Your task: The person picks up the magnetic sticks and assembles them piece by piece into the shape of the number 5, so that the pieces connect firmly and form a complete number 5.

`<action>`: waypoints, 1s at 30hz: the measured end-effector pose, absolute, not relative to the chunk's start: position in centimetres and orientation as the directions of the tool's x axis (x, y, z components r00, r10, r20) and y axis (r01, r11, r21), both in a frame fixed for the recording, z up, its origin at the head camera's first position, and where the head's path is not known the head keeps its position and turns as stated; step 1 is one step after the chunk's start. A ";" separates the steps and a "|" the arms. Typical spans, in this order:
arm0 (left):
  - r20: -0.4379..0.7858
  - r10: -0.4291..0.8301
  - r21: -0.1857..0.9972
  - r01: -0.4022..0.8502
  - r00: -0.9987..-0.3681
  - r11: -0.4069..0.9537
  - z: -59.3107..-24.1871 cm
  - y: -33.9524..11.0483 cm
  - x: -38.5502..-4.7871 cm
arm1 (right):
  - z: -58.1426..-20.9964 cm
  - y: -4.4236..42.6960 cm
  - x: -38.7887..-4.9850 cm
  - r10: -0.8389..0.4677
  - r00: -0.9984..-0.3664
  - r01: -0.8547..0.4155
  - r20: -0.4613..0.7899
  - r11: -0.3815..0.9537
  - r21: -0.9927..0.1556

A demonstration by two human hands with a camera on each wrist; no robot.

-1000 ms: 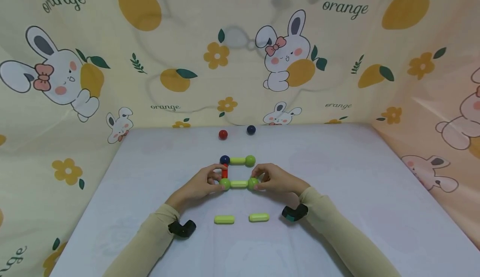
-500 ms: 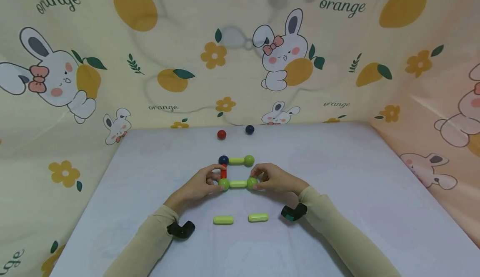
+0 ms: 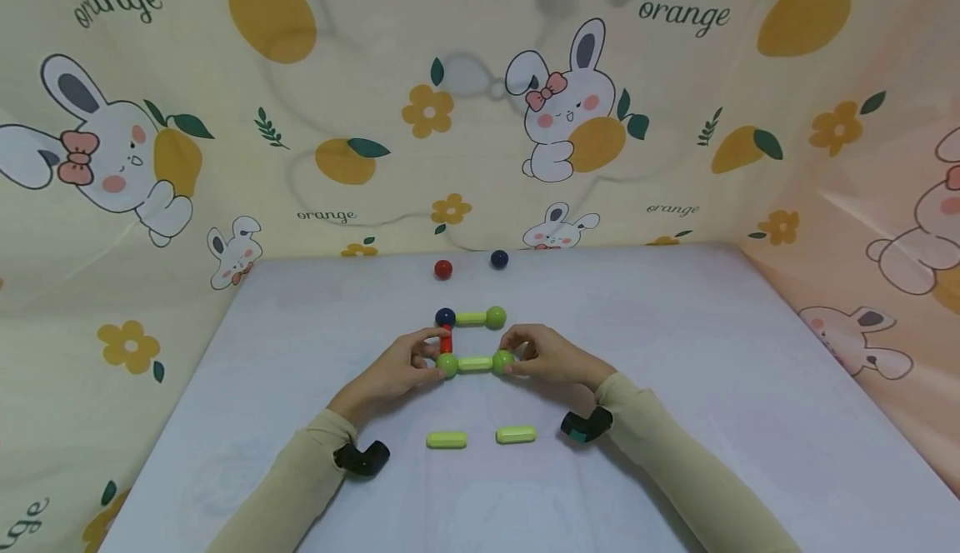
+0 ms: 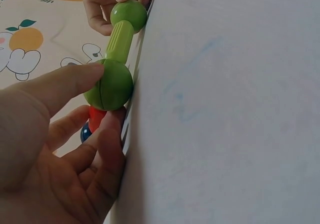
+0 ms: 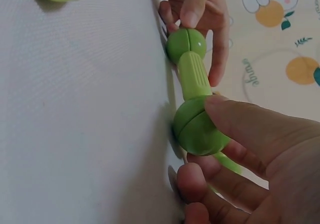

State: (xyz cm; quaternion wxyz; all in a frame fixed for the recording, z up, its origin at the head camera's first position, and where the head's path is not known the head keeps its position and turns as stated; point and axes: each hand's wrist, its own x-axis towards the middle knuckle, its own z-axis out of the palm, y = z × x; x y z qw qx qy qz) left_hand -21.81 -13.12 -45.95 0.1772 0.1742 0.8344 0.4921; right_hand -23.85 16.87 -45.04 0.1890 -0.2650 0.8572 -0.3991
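Observation:
A C-shaped build of balls and rods lies on the white table. My left hand (image 3: 395,367) pinches the near-left green ball (image 3: 447,365), with the thumb on it in the left wrist view. On the near-right green ball (image 5: 201,126) my right hand (image 3: 558,359) has its thumb and fingers. A light green rod (image 3: 475,364) joins these two balls. From the left ball a red rod (image 3: 446,341), partly hidden by left fingers, runs back to a dark blue ball (image 3: 446,317). Another light green rod (image 3: 471,318) links that to a far green ball (image 3: 496,317).
Two loose light green rods, a left one (image 3: 446,440) and a right one (image 3: 516,434), lie nearer the person. Behind the build sit a loose red ball (image 3: 443,269) and a second dark blue ball (image 3: 499,259). A printed cloth (image 3: 480,145) hangs past the table's far edge.
The build has shifted very slightly away from the person, both hands still on its near balls. The loose rods and loose balls stay in place; the head view itself moved a little.

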 end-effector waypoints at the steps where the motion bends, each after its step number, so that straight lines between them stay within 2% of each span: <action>1: -0.122 0.465 0.881 0.120 -0.877 0.457 -45.9 -13.1 -21.8 | -45.1 16.9 -23.9 -0.603 -0.790 -0.301 -0.112 0.540 -0.786; 21: -0.135 0.454 0.882 0.102 -0.881 0.460 -46.0 -13.2 -21.7 | -45.0 16.7 -23.7 -0.595 -0.796 -0.289 -0.107 0.531 -0.797; 30: -0.158 0.445 0.883 0.076 -0.881 0.464 -46.2 -13.2 -21.9 | -44.0 17.3 -23.8 -0.541 -0.841 -0.327 -0.014 0.528 -0.783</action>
